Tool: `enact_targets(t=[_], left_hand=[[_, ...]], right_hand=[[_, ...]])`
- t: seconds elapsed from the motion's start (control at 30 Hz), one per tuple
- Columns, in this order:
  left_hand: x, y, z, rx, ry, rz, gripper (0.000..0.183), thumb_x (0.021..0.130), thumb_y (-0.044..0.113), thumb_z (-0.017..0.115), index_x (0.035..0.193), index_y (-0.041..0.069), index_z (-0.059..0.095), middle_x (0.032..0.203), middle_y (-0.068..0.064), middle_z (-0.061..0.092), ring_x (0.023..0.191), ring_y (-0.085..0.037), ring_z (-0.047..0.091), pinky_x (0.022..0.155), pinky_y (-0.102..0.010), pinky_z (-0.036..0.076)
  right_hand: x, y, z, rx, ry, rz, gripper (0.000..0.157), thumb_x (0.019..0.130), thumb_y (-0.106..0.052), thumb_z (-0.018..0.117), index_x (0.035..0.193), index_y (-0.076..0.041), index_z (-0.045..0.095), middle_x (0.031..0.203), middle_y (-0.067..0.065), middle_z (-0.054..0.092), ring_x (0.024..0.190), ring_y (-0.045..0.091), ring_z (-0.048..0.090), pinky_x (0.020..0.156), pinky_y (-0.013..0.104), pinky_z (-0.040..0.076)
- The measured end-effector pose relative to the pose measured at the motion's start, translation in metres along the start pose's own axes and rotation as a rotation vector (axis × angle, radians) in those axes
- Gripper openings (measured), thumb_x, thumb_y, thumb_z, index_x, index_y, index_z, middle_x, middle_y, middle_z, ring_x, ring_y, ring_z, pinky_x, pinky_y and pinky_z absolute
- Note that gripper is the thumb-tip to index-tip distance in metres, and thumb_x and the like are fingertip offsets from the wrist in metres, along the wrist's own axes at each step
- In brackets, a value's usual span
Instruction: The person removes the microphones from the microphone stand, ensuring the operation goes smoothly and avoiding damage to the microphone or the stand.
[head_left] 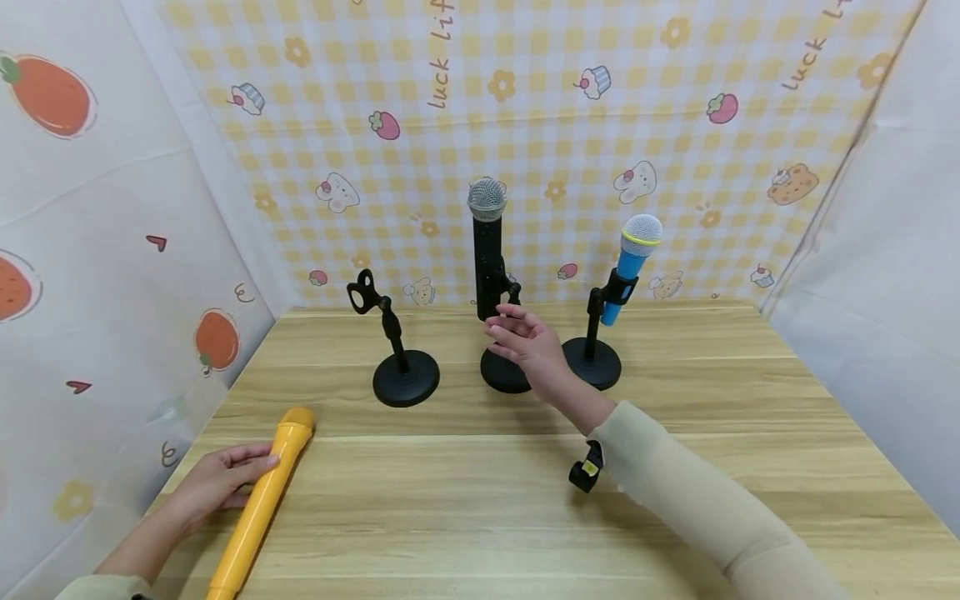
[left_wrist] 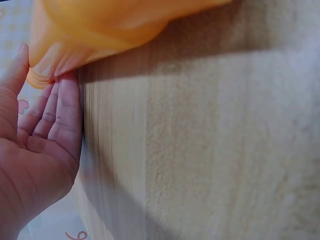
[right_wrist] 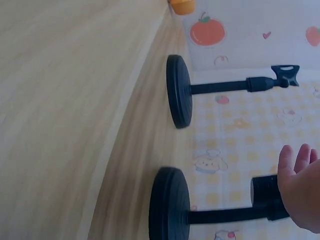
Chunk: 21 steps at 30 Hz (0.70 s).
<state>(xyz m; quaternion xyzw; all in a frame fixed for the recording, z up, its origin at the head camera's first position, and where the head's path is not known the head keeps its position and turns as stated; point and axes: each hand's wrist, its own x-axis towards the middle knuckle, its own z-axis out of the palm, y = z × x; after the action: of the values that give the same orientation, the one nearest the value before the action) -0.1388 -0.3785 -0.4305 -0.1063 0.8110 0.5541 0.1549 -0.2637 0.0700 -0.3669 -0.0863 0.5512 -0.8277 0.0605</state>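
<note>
At the lower left of the head view, my left hand (head_left: 225,479) holds a yellow-orange microphone (head_left: 262,508) between thumb and fingers; it slants along the table. The left wrist view has the same microphone (left_wrist: 100,30) at the top, with the left hand (left_wrist: 45,130) against its side. My right hand (head_left: 532,346) hovers with loosely bent fingers in front of the middle stand (head_left: 501,373), holding nothing. That stand's clip carries a black microphone (head_left: 487,250) with a silver mesh head, upright. In the right wrist view the right hand (right_wrist: 302,192) is beside the microphone's lower end (right_wrist: 264,191).
On the left stands a stand with a bare clip (head_left: 405,379). The right stand (head_left: 592,362) carries a tilted blue microphone (head_left: 630,262). A small black piece with a yellow mark (head_left: 587,468) shows by the right sleeve. Patterned cloth (head_left: 420,75) encloses the wooden table (head_left: 450,500).
</note>
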Motion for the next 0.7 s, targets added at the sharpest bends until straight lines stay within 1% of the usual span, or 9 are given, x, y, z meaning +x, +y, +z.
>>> enact_targets(t=[0.07, 0.2, 0.3, 0.43, 0.5, 0.57, 0.7], left_hand=[[-0.001, 0.001, 0.001, 0.004, -0.001, 0.000, 0.065, 0.095, 0.027, 0.064, 0.139, -0.015, 0.039, 0.107, -0.002, 0.066, 0.085, -0.015, 0.066, 0.072, -0.038, 0.057], [-0.002, 0.003, 0.000, 0.022, 0.000, -0.004, 0.066, 0.096, 0.028, 0.064, 0.139, -0.015, 0.038, 0.108, -0.003, 0.066, 0.085, -0.015, 0.066, 0.072, -0.038, 0.057], [-0.001, 0.003, -0.001, 0.031, 0.000, -0.006, 0.067, 0.096, 0.029, 0.064, 0.139, -0.014, 0.038, 0.109, -0.004, 0.066, 0.086, -0.015, 0.066, 0.072, -0.038, 0.057], [-0.002, 0.003, -0.001, 0.032, -0.002, -0.007, 0.067, 0.096, 0.029, 0.064, 0.139, -0.015, 0.038, 0.109, -0.004, 0.066, 0.086, -0.014, 0.066, 0.072, -0.038, 0.057], [-0.002, 0.004, -0.001, 0.031, -0.003, -0.008, 0.067, 0.096, 0.029, 0.064, 0.139, -0.015, 0.038, 0.108, -0.004, 0.066, 0.086, -0.014, 0.066, 0.072, -0.038, 0.057], [-0.002, 0.004, -0.001, 0.031, -0.005, -0.008, 0.067, 0.096, 0.029, 0.064, 0.139, -0.015, 0.038, 0.108, -0.004, 0.066, 0.086, -0.014, 0.066, 0.072, -0.038, 0.057], [-0.002, 0.004, -0.001, 0.026, -0.010, -0.009, 0.067, 0.096, 0.029, 0.064, 0.139, -0.015, 0.037, 0.108, -0.003, 0.066, 0.086, -0.015, 0.066, 0.072, -0.038, 0.057]], right_hand=[[0.000, -0.003, -0.006, 0.001, 0.014, -0.003, 0.040, 0.095, -0.001, 0.060, 0.134, -0.001, 0.050, 0.123, 0.019, 0.059, 0.118, 0.035, 0.056, 0.093, 0.042, 0.049], [0.003, -0.007, -0.017, -0.015, 0.046, -0.009, 0.039, 0.095, -0.005, 0.062, 0.132, -0.004, 0.052, 0.122, 0.017, 0.059, 0.111, 0.027, 0.061, 0.093, 0.041, 0.050], [0.006, -0.010, -0.024, -0.029, 0.071, -0.022, 0.037, 0.095, -0.006, 0.062, 0.131, -0.006, 0.053, 0.119, 0.015, 0.060, 0.105, 0.022, 0.062, 0.095, 0.042, 0.048], [0.009, -0.013, -0.032, -0.030, 0.107, -0.032, 0.029, 0.095, -0.007, 0.062, 0.124, -0.010, 0.056, 0.114, 0.010, 0.062, 0.105, 0.022, 0.061, 0.098, 0.045, 0.045], [0.010, -0.013, -0.035, -0.029, 0.126, -0.032, 0.028, 0.095, -0.008, 0.064, 0.121, -0.013, 0.057, 0.117, 0.012, 0.061, 0.108, 0.023, 0.060, 0.098, 0.045, 0.045], [0.012, -0.013, -0.038, -0.036, 0.142, -0.039, 0.029, 0.094, -0.008, 0.065, 0.122, -0.013, 0.058, 0.124, 0.017, 0.059, 0.113, 0.028, 0.058, 0.096, 0.043, 0.047], [0.016, -0.009, -0.044, -0.067, 0.165, -0.060, 0.032, 0.093, -0.009, 0.066, 0.124, -0.011, 0.057, 0.133, 0.022, 0.053, 0.116, 0.028, 0.056, 0.094, 0.038, 0.049]])
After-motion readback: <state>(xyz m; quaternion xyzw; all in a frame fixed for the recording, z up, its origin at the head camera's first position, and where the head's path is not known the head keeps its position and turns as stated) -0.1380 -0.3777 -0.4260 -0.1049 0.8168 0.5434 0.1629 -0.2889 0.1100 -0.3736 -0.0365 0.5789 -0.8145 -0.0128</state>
